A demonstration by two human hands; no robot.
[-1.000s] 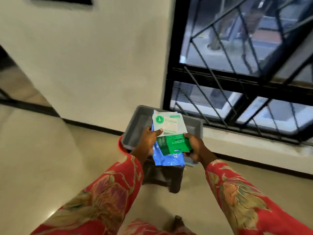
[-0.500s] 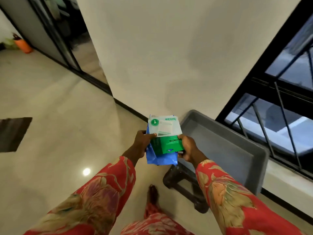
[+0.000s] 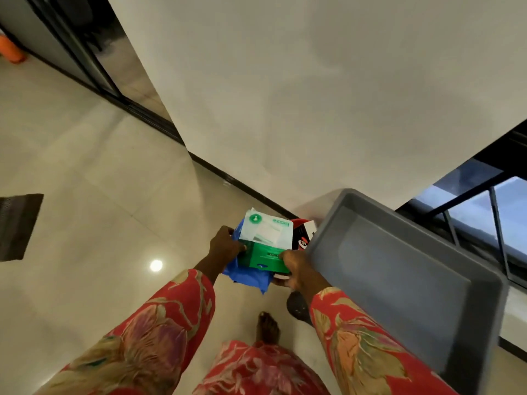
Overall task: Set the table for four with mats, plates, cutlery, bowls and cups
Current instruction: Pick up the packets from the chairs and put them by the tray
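The person stands on a pale tiled floor [image 3: 94, 172] beside a white wall [image 3: 313, 95], holding a small stack of flat packets in front of the body with both hands. The left hand [image 3: 225, 246] grips the stack from its left edge, thumb on top and fingers curled underneath. The right hand [image 3: 296, 270] grips the lower right corner, thumb pressed on the top face and fingers wrapped below. On top of the stack lies a green and white packet [image 3: 265, 243], its white half pointing away from the person and its green half nearest the thumbs. Under it sits a blue plastic packet [image 3: 246, 277] that sticks out at the lower left. What the packets contain cannot be read.

Just to the right of the hands is a grey plastic tub [image 3: 399, 269], tilted in this view, its near rim close to the right wrist. A red and black object [image 3: 303, 233] shows between the packets and the tub. Both sleeves [image 3: 142, 343] are red with a flower print. A bare foot [image 3: 268, 327] rests on the floor below the hands. A dark mat [image 3: 17, 226] lies on the floor at the far left, and a barred window [image 3: 484, 212] stands at the right.
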